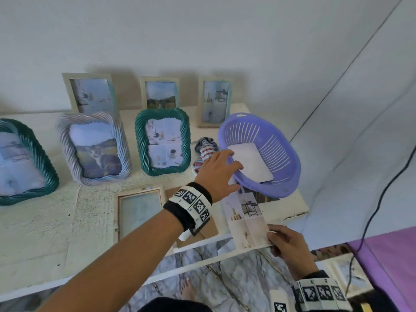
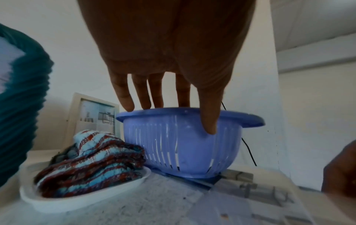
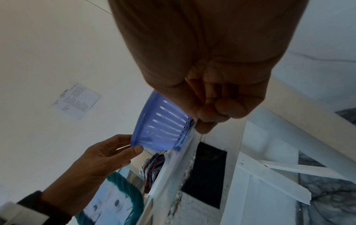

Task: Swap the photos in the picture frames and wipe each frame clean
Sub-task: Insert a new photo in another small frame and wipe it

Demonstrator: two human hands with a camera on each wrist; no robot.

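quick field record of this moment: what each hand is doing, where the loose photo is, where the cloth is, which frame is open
left hand: grips rim of purple basket, tilting it
right hand: pinches loose photo at its near corner
loose photo: on the table, far end under the basket
cloth: bunched on white tray, left of basket
open frame: lies flat near the table's front edge, no photo
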